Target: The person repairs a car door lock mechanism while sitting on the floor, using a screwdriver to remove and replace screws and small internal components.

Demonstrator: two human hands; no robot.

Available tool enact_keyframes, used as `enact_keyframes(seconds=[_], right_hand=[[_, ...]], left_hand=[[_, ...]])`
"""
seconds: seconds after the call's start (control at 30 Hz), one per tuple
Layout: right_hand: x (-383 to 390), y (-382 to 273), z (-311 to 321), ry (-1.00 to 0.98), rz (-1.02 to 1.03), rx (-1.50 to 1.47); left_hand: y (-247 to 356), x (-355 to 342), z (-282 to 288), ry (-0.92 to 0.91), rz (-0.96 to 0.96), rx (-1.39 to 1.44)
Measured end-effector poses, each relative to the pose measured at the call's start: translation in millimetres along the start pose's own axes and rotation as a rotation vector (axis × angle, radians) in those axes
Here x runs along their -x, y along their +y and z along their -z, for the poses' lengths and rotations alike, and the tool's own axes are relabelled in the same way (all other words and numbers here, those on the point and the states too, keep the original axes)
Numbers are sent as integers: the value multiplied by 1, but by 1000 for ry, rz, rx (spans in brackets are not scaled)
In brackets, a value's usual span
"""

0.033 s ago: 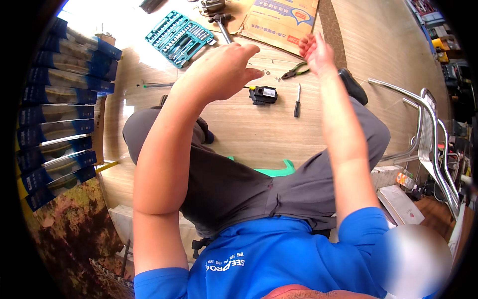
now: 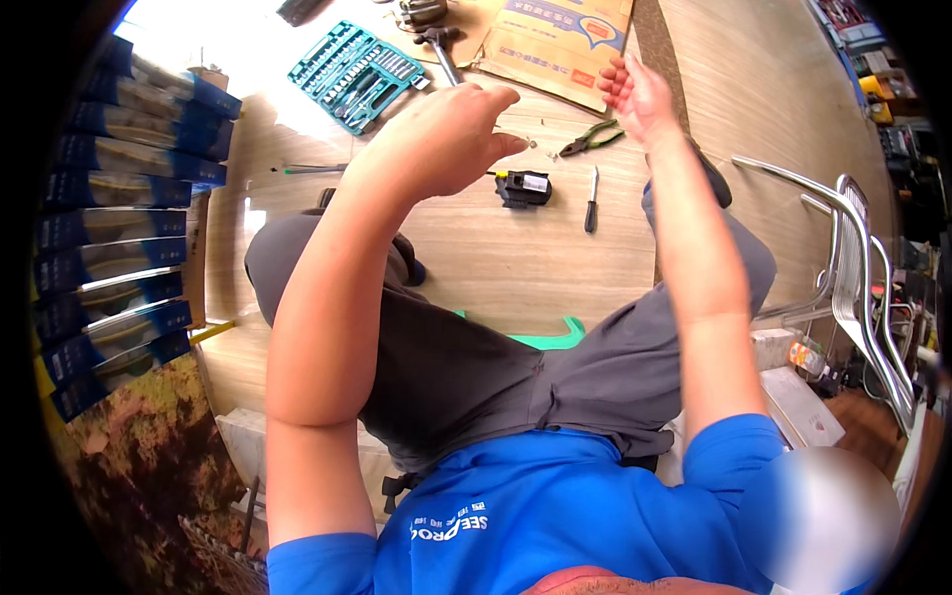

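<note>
My left hand hovers over the floor, thumb and fingers apart, with nothing seen between them. Just below its thumb lies a black blocky device with a white label and a yellow bit at its left end. My right hand is raised by the cardboard, palm showing and fingers loosely bent; I see nothing in it. Green-handled pliers lie closest to it, jaws to the left. Tiny loose pieces are scattered beside the jaws. A black-handled screwdriver rests between the device and my right leg.
Beyond my left hand are a teal socket set case, a hammer and flat cardboard. Stacked blue boxes line the left side. A metal tube chair frame stands at right. Something green lies between my legs.
My right hand has shifted slightly to the right and away from me, showing more of the pliers' handles. My right leg has moved a little. The left hand is almost still.
</note>
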State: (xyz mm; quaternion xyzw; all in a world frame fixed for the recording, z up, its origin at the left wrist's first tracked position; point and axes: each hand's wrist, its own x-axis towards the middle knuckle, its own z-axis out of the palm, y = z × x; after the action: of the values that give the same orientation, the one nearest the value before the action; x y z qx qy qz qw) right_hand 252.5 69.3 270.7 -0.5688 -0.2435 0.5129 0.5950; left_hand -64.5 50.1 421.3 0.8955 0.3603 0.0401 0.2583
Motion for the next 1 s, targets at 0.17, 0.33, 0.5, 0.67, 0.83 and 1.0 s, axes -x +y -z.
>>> enact_keyframes(seconds=[0.17,0.33,0.5,0.67,0.83,1.0], right_hand=[[36,-95,105,-255,386,1724],[108,-66,203,-129,-713,1027],[154,-47,208,79,-534,299],[178,-35,213,71,-234,267],[238,-37,180,107,-133,128],[292,-52,125,281,162,952]], left_hand=[[13,-18,14,-59,10,-45],[10,-15,1,59,-59,-10],[27,-36,-9,-100,-88,-12],[46,-63,-28,-239,-128,-59],[58,-70,-39,-256,-156,-56],[48,-65,-59,-208,-217,-35]])
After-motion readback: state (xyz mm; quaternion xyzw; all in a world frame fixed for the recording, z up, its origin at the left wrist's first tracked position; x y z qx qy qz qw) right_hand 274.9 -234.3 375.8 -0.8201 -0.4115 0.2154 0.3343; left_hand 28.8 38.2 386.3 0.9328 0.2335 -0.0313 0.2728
